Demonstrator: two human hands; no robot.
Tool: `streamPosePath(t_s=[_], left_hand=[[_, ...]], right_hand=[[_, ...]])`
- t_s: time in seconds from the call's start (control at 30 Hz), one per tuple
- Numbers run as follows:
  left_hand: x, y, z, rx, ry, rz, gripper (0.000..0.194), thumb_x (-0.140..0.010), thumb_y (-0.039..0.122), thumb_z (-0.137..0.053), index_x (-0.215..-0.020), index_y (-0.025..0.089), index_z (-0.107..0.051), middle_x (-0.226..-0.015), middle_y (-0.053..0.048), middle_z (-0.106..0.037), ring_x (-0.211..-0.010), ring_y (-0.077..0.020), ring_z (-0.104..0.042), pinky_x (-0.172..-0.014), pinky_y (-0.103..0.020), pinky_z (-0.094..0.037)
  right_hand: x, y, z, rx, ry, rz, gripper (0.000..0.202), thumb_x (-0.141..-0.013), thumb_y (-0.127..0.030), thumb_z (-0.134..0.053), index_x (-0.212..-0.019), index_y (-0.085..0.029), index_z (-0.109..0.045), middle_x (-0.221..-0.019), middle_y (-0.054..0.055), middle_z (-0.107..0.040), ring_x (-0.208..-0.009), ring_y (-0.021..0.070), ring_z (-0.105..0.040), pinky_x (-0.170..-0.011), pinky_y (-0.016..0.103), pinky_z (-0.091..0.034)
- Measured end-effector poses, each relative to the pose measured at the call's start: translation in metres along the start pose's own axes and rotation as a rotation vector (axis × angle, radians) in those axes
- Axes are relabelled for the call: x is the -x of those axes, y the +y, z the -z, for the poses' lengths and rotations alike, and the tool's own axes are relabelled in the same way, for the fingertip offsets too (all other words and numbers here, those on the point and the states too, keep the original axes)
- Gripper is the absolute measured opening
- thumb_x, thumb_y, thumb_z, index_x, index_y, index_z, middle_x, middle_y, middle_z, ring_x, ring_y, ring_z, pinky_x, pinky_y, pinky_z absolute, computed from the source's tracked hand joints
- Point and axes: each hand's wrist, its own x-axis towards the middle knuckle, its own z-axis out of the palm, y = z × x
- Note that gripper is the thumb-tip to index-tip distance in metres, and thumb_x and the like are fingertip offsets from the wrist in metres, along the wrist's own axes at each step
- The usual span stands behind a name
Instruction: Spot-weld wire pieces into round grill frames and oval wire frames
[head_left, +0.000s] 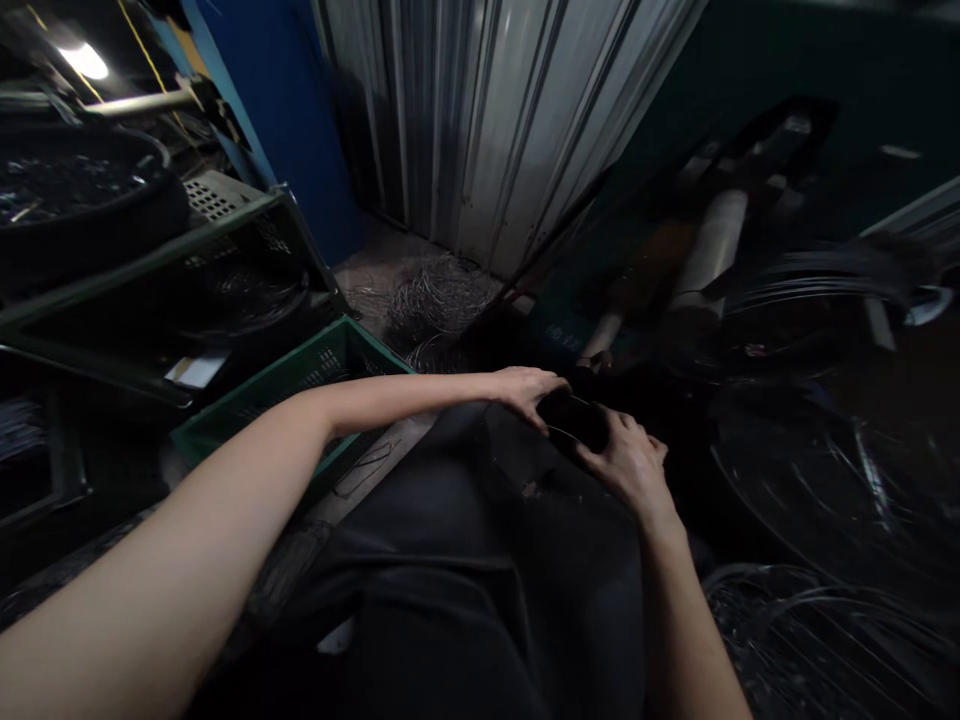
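Note:
My left hand [531, 391] and my right hand [628, 457] face each other above my lap, fingers curled around opposite sides of a dark round thing [574, 418]. Thin bright lines, like wire or a shiny rim, run along its edges between the hands. Its kind is too dark to make out, and the fingertips are partly hidden behind it. Beneath the hands, a black apron [450, 500] covers my lap.
At left, a green crate [262, 385] stands below a shelf holding a black tub [82, 215] of small pieces. A tangle of wire [439, 300] lies by the corrugated metal wall [480, 130]. Dark machinery [712, 250] and coiled wire [810, 620] are at right.

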Motion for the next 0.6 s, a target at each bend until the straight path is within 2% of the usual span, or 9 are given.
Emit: streamPosePath(t_s=[0.1, 0.2, 0.27, 0.37, 0.47, 0.6], left_hand=[[0.0, -0.008, 0.013, 0.218, -0.059, -0.032, 0.07, -0.067, 0.047, -0.067, -0.126, 0.014, -0.047, -0.125, -0.009, -0.056, -0.113, -0.0206, -0.053, -0.093, -0.026, -0.041], [0.003, -0.016, 0.025, 0.327, 0.002, -0.004, 0.049, -0.077, 0.041, -0.058, -0.119, 0.017, -0.054, -0.122, -0.004, -0.059, -0.112, -0.0171, -0.054, -0.095, -0.025, -0.039], [0.005, -0.019, 0.027, 0.305, 0.027, 0.014, 0.045, -0.077, 0.038, -0.058, -0.117, 0.017, -0.056, -0.121, -0.004, -0.06, -0.111, -0.0171, -0.055, -0.096, -0.025, -0.039], [0.006, -0.016, 0.021, 0.23, -0.012, 0.0, 0.054, -0.073, 0.039, -0.063, -0.12, 0.014, -0.054, -0.124, -0.008, -0.058, -0.112, -0.0199, -0.054, -0.095, -0.027, -0.04], [0.004, -0.005, 0.011, 0.117, -0.042, -0.016, 0.063, -0.069, 0.04, -0.066, -0.124, 0.014, -0.05, -0.127, -0.01, -0.055, -0.114, -0.022, -0.052, -0.095, -0.029, -0.039], [0.004, 0.012, 0.005, -0.09, -0.053, 0.036, 0.065, -0.068, 0.043, -0.065, -0.124, 0.017, -0.046, -0.124, -0.011, -0.055, -0.112, -0.0267, -0.052, -0.09, -0.037, -0.041]], right_hand=[[-0.002, 0.008, -0.003, 0.003, -0.026, 0.003, 0.054, -0.076, -0.038, -0.051, -0.127, -0.022, -0.045, -0.121, 0.012, -0.055, -0.111, 0.0299, -0.05, -0.091, 0.049, -0.035], [-0.003, 0.015, -0.005, -0.005, -0.037, -0.003, 0.055, -0.076, -0.043, -0.052, -0.126, -0.022, -0.046, -0.121, 0.011, -0.055, -0.111, 0.0301, -0.05, -0.09, 0.049, -0.037], [-0.003, 0.016, -0.006, -0.014, -0.04, -0.008, 0.056, -0.075, -0.046, -0.052, -0.126, -0.023, -0.047, -0.122, 0.011, -0.055, -0.111, 0.03, -0.051, -0.09, 0.05, -0.037], [-0.004, 0.014, -0.005, -0.024, -0.046, -0.004, 0.057, -0.074, -0.045, -0.051, -0.126, -0.023, -0.047, -0.122, 0.011, -0.055, -0.111, 0.0301, -0.051, -0.091, 0.051, -0.036], [-0.004, 0.011, -0.002, -0.017, -0.055, 0.001, 0.056, -0.074, -0.044, -0.05, -0.125, -0.022, -0.048, -0.121, 0.011, -0.056, -0.11, 0.0298, -0.051, -0.091, 0.05, -0.035], [-0.004, 0.009, -0.003, -0.01, -0.048, 0.005, 0.054, -0.074, -0.04, -0.051, -0.124, -0.022, -0.048, -0.122, 0.011, -0.055, -0.112, 0.0295, -0.05, -0.091, 0.048, -0.034]])
